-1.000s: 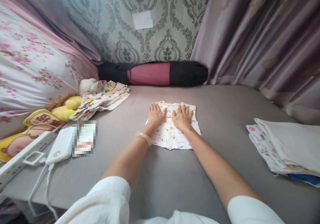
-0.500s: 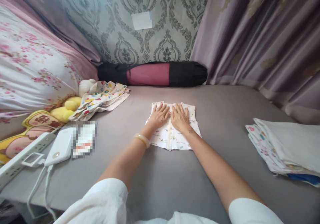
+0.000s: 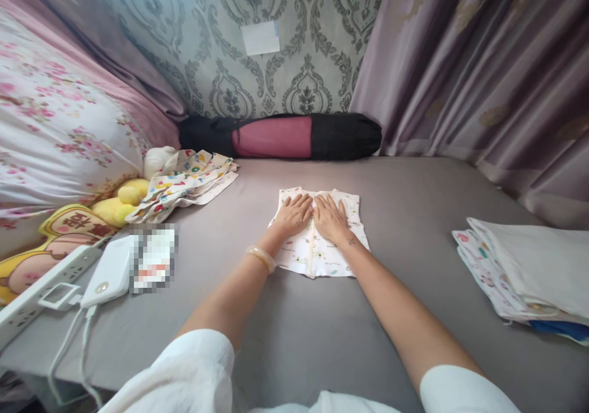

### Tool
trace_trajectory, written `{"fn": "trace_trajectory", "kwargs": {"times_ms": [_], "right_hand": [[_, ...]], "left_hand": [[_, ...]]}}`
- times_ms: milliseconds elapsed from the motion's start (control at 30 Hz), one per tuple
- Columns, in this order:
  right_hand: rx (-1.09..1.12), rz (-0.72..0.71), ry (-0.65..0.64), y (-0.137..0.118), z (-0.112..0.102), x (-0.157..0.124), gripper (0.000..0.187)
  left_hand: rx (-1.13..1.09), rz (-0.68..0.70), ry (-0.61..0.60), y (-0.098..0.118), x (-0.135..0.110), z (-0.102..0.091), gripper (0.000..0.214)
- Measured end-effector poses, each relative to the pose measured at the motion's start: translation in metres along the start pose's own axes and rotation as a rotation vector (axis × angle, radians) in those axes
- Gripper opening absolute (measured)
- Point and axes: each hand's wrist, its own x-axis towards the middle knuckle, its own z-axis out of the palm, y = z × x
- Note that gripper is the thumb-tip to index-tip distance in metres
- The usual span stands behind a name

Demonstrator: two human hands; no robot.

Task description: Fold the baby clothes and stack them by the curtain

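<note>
A small white printed garment [image 3: 317, 253] lies folded flat on the grey bed sheet [image 3: 285, 339] in the middle of the view. My left hand [image 3: 293, 215] rests palm down on its left half, fingers stretched out. My right hand [image 3: 329, 218] lies flat beside it on the right half, fingers spread, the two hands nearly touching. A pale bangle [image 3: 261, 258] sits on my left wrist.
A pile of colourful printed cloth [image 3: 184, 183] lies at left beside yellow and white soft toys [image 3: 122, 195]. A power strip [image 3: 41, 290] and a white charger [image 3: 108, 272] sit at the near left. Folded clothes [image 3: 524, 272] are stacked at right. A black and pink roll [image 3: 280, 135] lies against the wall.
Both hands slid inward along the garment until they lie side by side at its middle. Nothing else has moved.
</note>
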Motion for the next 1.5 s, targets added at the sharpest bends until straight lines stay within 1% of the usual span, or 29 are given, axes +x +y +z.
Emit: {"fn": "trace_trajectory", "kwargs": {"times_ms": [233, 400, 533, 667, 733, 800, 867, 933, 1133, 1300, 1400, 1500], "right_hand": [[-0.007, -0.004, 0.013, 0.000, 0.001, 0.000, 0.053], [-0.070, 0.114, 0.105, -0.002, 0.000, -0.003, 0.056], [-0.077, 0.146, 0.083, -0.003, 0.000, -0.002, 0.053], [-0.077, 0.153, 0.095, -0.003, 0.001, -0.003, 0.054], [-0.085, 0.196, 0.148, -0.004, 0.002, -0.004, 0.056], [-0.096, 0.270, 0.204, -0.003, 0.004, -0.004, 0.059], [-0.099, 0.331, 0.204, -0.002, 0.006, -0.002, 0.061], [-0.099, 0.358, 0.169, -0.001, 0.008, 0.000, 0.062], [-0.071, 0.357, 0.103, 0.002, 0.007, 0.004, 0.062], [0.007, 0.272, 0.064, 0.009, -0.002, -0.002, 0.056], [0.041, 0.211, 0.079, 0.022, -0.008, -0.013, 0.051], [0.067, 0.178, 0.141, 0.041, -0.015, -0.029, 0.051]], "left_hand": [[0.009, -0.015, -0.002, 0.002, 0.000, -0.002, 0.055], [0.068, -0.156, 0.080, 0.002, 0.000, 0.003, 0.063], [0.088, -0.171, 0.061, 0.001, 0.002, 0.007, 0.065], [0.074, -0.183, 0.065, 0.002, 0.001, 0.005, 0.065], [0.070, -0.225, 0.111, 0.003, -0.001, 0.003, 0.065], [0.060, -0.299, 0.141, 0.005, -0.002, 0.001, 0.065], [0.043, -0.349, 0.126, 0.005, -0.003, 0.001, 0.066], [0.026, -0.353, 0.094, 0.005, -0.002, 0.001, 0.065], [0.005, -0.340, 0.088, 0.003, -0.001, 0.002, 0.064], [-0.143, -0.366, 0.039, -0.005, -0.001, -0.003, 0.068], [-0.246, -0.404, 0.028, -0.015, -0.011, -0.007, 0.075], [-0.267, -0.421, 0.046, -0.026, -0.031, -0.010, 0.073]]}}
